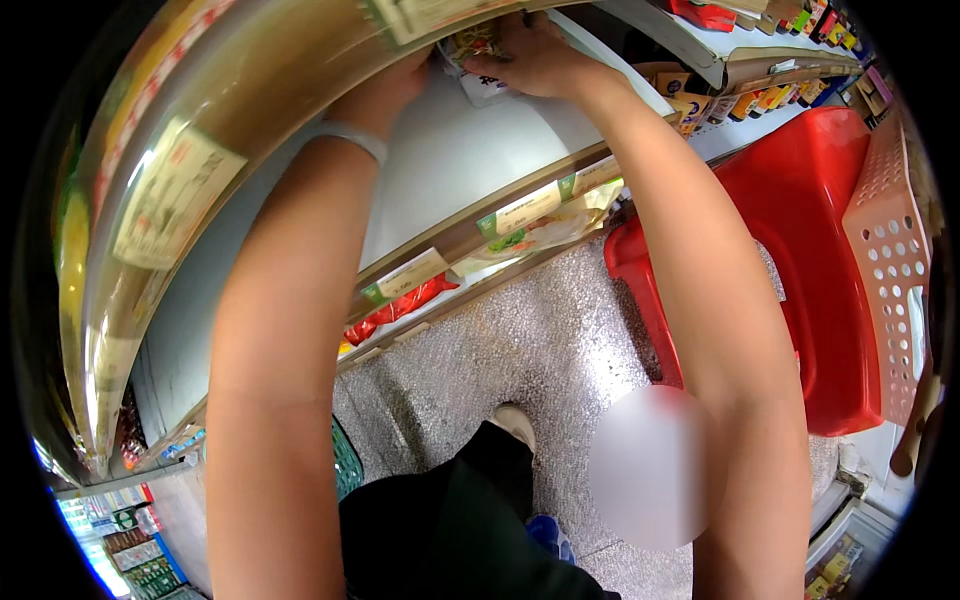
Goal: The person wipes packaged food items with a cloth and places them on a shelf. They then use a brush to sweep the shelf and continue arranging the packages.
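Both my arms reach forward onto a white store shelf [450,165]. At the far part of it my right hand [541,60] grips a clear plastic food packet [487,86] with a printed picture on it, the thumb lying over its front. My left hand [409,81] is just left of the packet, its fingers mostly hidden behind the edge of the shelf above. A pale band [349,139] circles my left wrist. Whether the left fingers touch anything cannot be seen.
An upper shelf edge with a price label [176,195] curves close on the left. Below, a lower shelf holds a red packet [401,307]. A red plastic chair [802,225] and a pink perforated basket [889,262] stand at right. A green basket [346,457] shows beside my left arm.
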`<state>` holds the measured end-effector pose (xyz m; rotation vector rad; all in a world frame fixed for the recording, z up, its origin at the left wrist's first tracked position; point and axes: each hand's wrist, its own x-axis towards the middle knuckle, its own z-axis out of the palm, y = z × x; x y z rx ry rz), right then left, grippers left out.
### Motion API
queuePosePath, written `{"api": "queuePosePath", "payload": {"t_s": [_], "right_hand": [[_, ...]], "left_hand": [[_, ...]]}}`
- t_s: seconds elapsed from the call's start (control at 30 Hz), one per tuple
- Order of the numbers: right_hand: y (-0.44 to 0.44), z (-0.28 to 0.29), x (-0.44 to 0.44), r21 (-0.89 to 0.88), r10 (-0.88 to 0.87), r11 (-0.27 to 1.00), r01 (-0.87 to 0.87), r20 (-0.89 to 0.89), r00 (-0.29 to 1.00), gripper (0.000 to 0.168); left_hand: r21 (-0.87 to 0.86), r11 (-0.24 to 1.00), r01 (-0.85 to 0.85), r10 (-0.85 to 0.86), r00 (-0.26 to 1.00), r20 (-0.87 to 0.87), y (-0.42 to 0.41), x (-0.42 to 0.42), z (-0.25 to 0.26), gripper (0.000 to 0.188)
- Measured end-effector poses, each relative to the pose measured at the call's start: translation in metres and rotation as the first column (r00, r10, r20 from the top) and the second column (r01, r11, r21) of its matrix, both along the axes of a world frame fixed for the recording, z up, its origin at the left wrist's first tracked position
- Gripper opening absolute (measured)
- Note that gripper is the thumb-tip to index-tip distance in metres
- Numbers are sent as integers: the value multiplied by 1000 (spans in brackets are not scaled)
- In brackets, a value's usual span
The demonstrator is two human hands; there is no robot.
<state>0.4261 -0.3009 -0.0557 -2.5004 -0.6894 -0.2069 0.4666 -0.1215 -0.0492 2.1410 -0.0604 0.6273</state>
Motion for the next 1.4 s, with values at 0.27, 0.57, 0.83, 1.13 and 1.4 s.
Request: {"api": "queuePosePath", "payload": {"t_s": [0.27, 0.57, 0.83, 1.13, 1.4], "right_hand": [[-7, -5, -42, 153, -265, 962, 227, 315, 911, 58], [82, 52, -192, 231, 141, 962, -145, 31, 989, 28], [229, 92, -304, -168, 608, 658, -734, -456, 649, 42], [370, -55, -408, 584, 608, 782, -218, -792, 58, 36], [389, -112, -455, 554, 552, 833, 1, -830, 83, 21]], "left_hand": [[-112, 985, 132, -131, 991, 13, 17, -130, 26, 21], [-513, 827, 230, -459, 803, -380, 130, -341, 68, 24], [-415, 882, -224, -60, 819, -571, 298, -483, 57, 25], [469, 810, -351, 572, 646, -504, 390, -579, -96, 22], [504, 704, -499, 709, 474, -521, 382, -576, -119, 18]]}}
